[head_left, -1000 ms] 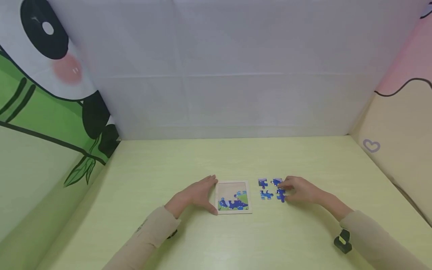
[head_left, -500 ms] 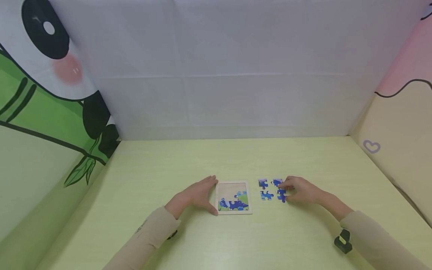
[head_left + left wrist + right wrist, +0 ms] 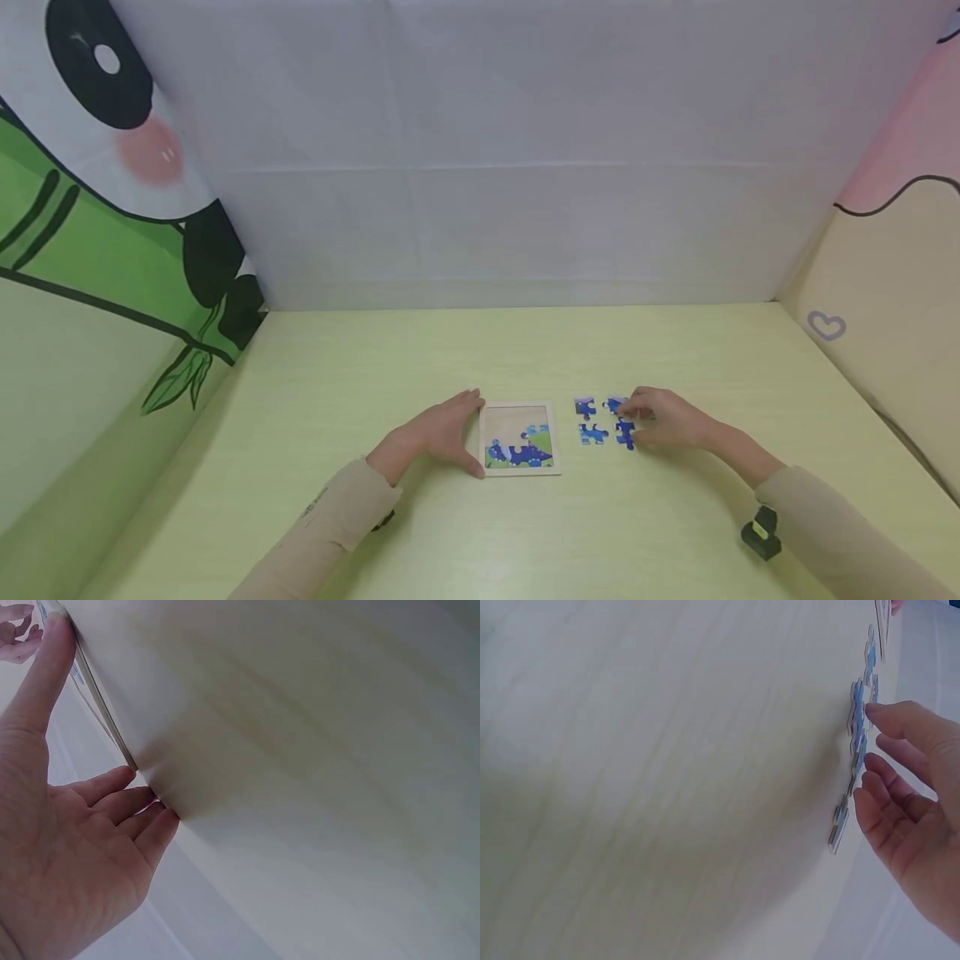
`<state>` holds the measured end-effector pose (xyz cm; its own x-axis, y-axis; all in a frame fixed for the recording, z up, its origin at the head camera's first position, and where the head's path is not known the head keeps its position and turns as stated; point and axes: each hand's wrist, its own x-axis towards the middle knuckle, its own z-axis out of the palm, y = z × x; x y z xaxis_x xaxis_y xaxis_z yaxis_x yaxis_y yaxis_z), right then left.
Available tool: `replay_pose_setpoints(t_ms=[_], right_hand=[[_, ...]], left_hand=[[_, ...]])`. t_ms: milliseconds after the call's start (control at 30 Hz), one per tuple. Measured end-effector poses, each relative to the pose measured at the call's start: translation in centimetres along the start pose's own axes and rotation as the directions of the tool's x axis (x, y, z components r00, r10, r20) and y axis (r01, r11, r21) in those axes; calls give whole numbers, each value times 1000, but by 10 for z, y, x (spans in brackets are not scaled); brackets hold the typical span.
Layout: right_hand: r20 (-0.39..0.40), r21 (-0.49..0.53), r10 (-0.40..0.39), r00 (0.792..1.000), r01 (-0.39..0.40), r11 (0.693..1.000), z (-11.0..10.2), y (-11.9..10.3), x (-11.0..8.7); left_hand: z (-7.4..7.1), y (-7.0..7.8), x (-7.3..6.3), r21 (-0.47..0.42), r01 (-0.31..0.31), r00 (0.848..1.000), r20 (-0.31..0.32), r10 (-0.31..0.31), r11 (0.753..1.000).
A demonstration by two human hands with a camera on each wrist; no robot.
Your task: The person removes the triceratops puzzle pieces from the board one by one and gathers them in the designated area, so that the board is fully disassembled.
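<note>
At least four loose pieces [image 3: 584, 407] lie right of one frame [image 3: 523, 472]; one left hand [image 3: 444, 428], spread wide, touches its left edge. One right hand [image 3: 670, 422] bends over pieces; whether gripping any, I can't tell.

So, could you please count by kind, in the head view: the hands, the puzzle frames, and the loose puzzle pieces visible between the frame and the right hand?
Hands: 2 (left hand, right hand)
Puzzle frame: 1
Loose puzzle pieces: 4
Total: 7
</note>
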<state>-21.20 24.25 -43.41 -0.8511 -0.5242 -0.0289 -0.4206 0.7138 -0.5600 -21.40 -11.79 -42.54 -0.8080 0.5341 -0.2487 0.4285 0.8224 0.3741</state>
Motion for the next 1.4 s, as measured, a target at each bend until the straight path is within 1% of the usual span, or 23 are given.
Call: replay_pose_setpoints(t_ms=[133,233,333,500,533,600,767,967,1167,1400], right_hand=[[0,0,-14,1000,14,1000,1,-7,7],[-3,-22,-41,999,41,999,3,-13,14],[5,-23,-72,997,72,997,7,-22,21],[24,10,-125,992,124,992,18,-37,36],[27,4,-146,989,146,989,20,-40,39],[37,4,-158,987,157,988,26,-46,45],[75,32,-143,987,141,990,38,-61,57],[110,75,-145,983,137,988,48,-71,64],[148,85,-135,980,123,989,50,-73,69],[168,116,-125,978,107,988,50,-73,72]], left_hand=[[-1,0,0,-2,6,1000,1,-6,1000],[-1,0,0,0,8,1000,2,-8,1000],[0,-1,0,7,15,1000,4,-15,1000],[0,-1,0,9,17,1000,9,-17,1000],[-1,-1,0,10,14,1000,10,-14,1000],[-1,-1,-1,5,12,1000,12,-12,1000],[-1,0,-1,-8,9,1000,12,-8,1000],[0,-1,-1,-10,-3,1000,10,3,1000],[0,0,-2,-11,-3,1000,5,3,1000],[0,-1,0,6,-13,1000,1,13,1000]])
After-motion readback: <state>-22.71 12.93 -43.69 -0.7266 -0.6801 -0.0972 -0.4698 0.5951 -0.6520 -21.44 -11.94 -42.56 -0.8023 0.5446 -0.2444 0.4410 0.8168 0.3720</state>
